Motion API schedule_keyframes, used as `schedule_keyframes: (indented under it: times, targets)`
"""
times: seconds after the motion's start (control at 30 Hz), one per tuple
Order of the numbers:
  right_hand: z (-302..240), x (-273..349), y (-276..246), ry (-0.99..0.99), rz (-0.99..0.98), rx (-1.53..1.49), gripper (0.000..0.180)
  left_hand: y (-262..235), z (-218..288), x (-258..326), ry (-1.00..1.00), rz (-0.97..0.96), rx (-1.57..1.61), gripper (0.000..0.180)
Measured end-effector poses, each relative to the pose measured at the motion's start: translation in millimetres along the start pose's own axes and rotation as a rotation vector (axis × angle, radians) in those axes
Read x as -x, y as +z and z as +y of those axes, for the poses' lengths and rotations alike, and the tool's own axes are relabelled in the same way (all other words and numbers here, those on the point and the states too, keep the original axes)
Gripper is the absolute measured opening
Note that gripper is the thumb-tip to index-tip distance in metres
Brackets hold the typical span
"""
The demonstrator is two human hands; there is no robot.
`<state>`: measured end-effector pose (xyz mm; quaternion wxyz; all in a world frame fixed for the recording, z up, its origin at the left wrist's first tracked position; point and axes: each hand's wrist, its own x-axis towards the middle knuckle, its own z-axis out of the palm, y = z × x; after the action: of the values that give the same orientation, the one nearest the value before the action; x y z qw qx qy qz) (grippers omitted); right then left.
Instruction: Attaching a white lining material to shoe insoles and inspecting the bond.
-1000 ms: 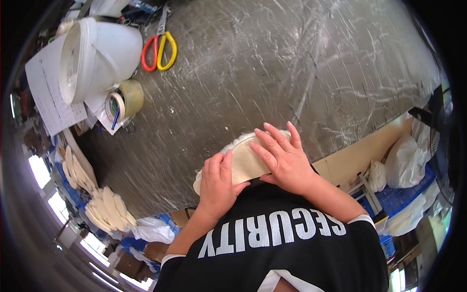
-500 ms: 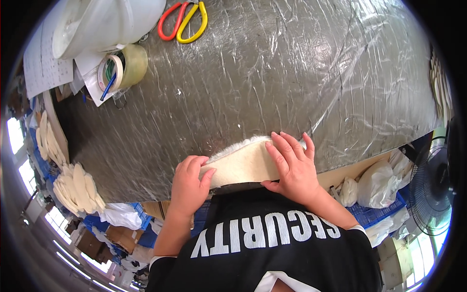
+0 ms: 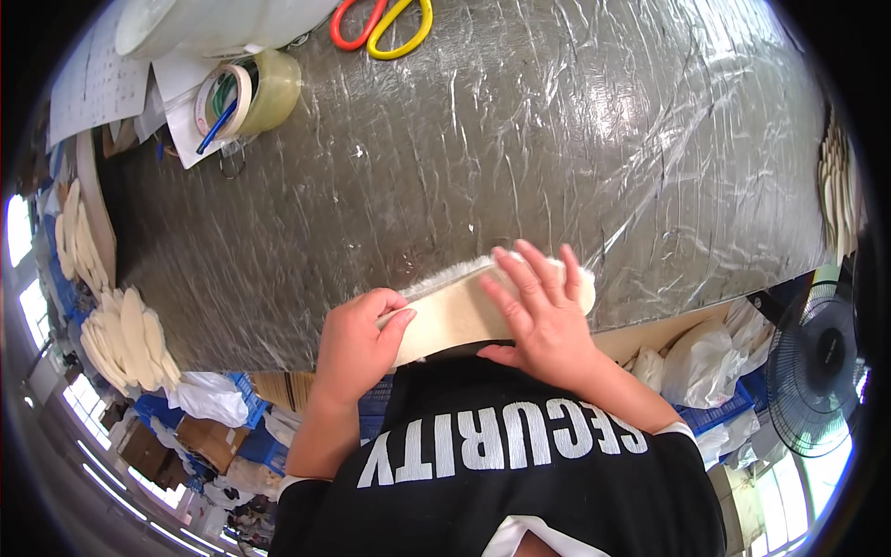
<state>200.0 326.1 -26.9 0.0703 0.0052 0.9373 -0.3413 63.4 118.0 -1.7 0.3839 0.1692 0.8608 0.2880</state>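
A cream insole [image 3: 453,318] with a white fleecy underside showing along its far edge lies at the near edge of the table. My left hand [image 3: 357,345] pinches its left end between thumb and bent fingers. Across the right part rests my right hand [image 3: 548,320], fingers spread and the thumb pointing left near the insole's close edge. The rounded right end shows past the fingers. Part of the left end is hidden under my left hand.
Dark plastic film covers the table [image 3: 650,139]. Far left are scissors [image 3: 390,56] with red and yellow handles, tape rolls [image 3: 278,93], a blue pen [image 3: 218,127], papers [image 3: 88,93] and a white container [image 3: 213,23]. Insole stacks [image 3: 130,343] line the left; a fan [image 3: 817,362] stands right.
My left hand has closed into a tighter pinch on the insole's end. The right hand's fingers have shifted left and spread, uncovering the rounded right end. The whole view has tilted slightly.
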Motion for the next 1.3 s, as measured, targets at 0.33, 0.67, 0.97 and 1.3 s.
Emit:
schedule_keyframes:
  times: [0.33,0.67,0.97,1.3]
  targets:
    - [-22,-44,35,-0.448,-0.041,-0.155,0.079,-2,-40,19,-0.26,0.068,0.723,0.015]
    - [-31,-50,31,-0.296,0.022,-0.199,0.092,39,-75,51,-0.442,0.25,0.945,0.022]
    - [-41,-57,26,-0.305,-0.133,-0.057,0.087,44,-72,54,-0.383,0.25,1.086,0.012]
    - [-45,-59,20,-0.201,-0.262,-0.222,0.089,53,-74,52,-0.307,0.306,1.211,0.012]
